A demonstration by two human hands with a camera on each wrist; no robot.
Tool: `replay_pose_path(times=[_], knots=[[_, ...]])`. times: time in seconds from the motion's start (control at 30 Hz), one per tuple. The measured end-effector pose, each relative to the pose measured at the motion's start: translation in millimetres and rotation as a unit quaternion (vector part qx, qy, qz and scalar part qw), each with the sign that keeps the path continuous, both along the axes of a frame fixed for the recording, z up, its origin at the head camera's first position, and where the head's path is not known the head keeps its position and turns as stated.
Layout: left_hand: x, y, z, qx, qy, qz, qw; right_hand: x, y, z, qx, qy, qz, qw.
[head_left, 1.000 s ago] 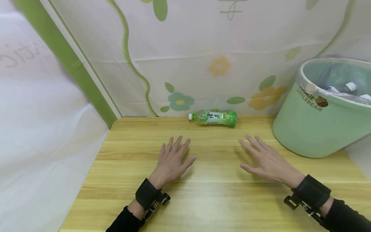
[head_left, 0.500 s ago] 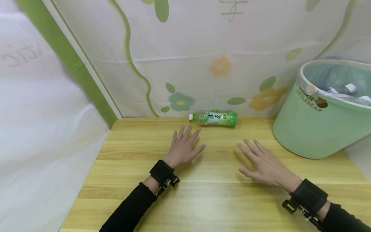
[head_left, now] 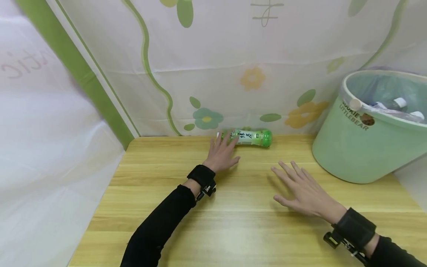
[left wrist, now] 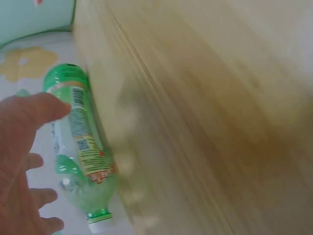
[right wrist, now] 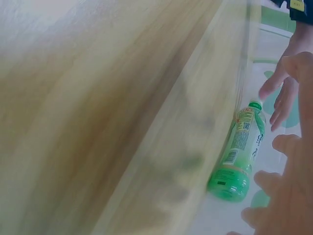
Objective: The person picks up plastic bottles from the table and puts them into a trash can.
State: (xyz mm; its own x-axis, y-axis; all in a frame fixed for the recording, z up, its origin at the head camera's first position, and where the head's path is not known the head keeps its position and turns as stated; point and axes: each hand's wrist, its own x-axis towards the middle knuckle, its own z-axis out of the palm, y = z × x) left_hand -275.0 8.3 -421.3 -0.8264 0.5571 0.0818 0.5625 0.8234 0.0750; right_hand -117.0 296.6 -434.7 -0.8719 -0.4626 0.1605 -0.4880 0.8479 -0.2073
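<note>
A green plastic drink bottle (head_left: 255,138) with a white cap lies on its side along the table's back edge. Over its cap end reaches my left hand (head_left: 222,155), fingers spread and fairly straight; in the head view they cover the neck. The left wrist view shows the bottle (left wrist: 80,132) beyond my thumb and fingertips, not gripped. My right hand (head_left: 305,191) hovers over the table to the right, fingers spread, holding nothing. In the right wrist view the bottle (right wrist: 237,152) lies apart from it, with the left hand near the cap.
A pale green bin (head_left: 363,148) with a plastic liner stands at the table's right back corner; capped bottles (head_left: 398,104) lie inside. A white printed curtain (head_left: 213,48) hangs behind the wooden table (head_left: 240,237).
My left hand has moved forward and to the right, from the table's middle to the bottle's cap end. The right hand has barely shifted. The bottle lies where it was.
</note>
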Motion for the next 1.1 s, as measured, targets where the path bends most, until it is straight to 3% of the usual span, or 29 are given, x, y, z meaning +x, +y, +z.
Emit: replay_pose_path(times=[0.23, 0.43, 0.6, 0.83, 1.1], knots=[[-21.7, 9.7, -9.5, 0.002, 0.044, 0.016, 0.9989, 1.0, -1.3, -1.2, 0.001, 0.002, 0.003, 1.000], [-32.3, 14.9, -17.8, -0.017, 0.064, 0.033, 0.9973, 1.3, -2.6, 0.4, 0.003, 0.000, 0.001, 1.000], [-37.3, 18.4, -19.4, -0.036, 0.070, 0.036, 0.9962, 1.2, -3.8, 1.5, 0.004, 0.003, 0.002, 1.000], [-41.3, 25.2, -17.7, -0.040, 0.052, 0.038, 0.9971, 1.9, -5.2, 2.2, -0.001, 0.002, 0.003, 1.000], [-40.8, 33.6, -18.4, -0.028, 0.086, 0.033, 0.9954, 1.2, -5.6, 1.5, -0.005, 0.003, 0.007, 1.000]])
